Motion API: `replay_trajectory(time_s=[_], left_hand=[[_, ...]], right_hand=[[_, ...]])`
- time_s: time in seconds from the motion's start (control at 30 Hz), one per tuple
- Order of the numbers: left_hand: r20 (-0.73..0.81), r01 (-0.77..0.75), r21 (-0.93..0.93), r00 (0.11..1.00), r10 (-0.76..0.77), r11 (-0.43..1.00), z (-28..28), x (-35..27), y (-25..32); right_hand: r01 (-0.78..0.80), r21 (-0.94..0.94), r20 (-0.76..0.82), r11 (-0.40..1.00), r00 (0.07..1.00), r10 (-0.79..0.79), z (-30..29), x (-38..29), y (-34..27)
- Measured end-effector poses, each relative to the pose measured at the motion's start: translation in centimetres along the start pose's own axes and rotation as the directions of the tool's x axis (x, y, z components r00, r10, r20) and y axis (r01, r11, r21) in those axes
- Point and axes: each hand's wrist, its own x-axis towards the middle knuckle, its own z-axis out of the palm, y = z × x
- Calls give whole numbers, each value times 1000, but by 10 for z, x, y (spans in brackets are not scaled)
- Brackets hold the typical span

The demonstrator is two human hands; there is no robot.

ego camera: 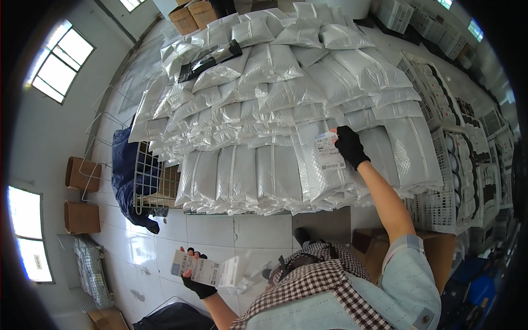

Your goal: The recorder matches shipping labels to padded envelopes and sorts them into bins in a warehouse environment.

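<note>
Many silver-grey bubble mailers [277, 171] lie in stacked layers before me, each with a pale strip along it. My right hand [350, 146], in a black fingerless glove, is at the upper right edge of a white printed label [330, 152], which lies over a mailer in the front row. Whether the fingers grip the label or press it down is unclear. My left hand [197, 274], gloved alike, holds a strip of white printed labels [196, 267] low on the left, away from the pile; its loose end [237, 270] is blurred. A black plastic package [210, 61] rests on the mailers at the upper left.
White plastic crates [447, 214] with packed goods stand along the right. A wire basket [138, 181] with dark blue cloth [121, 165] borders the pile's left. Cardboard boxes [82, 217] sit by the left wall; another box [437, 255] is beside my right side. Someone's dark-clothed legs [223, 6] show at the top.
</note>
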Motion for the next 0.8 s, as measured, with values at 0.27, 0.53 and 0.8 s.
replay_trajectory(time_s=[0.27,0.53,0.8], left_hand=[[32,82,-21,996,-82,996,21,-1,1],[41,194,-23,980,-193,981,33,-3,-19],[-105,152,-111,981,-163,982,-17,-54,22]], right_hand=[[109,-536,42,837,994,-102,-1,-2,-38],[-48,-419,367,907,904,217,-43,-38,-18],[-557,-497,-14,665,772,635,4,-45,-27]])
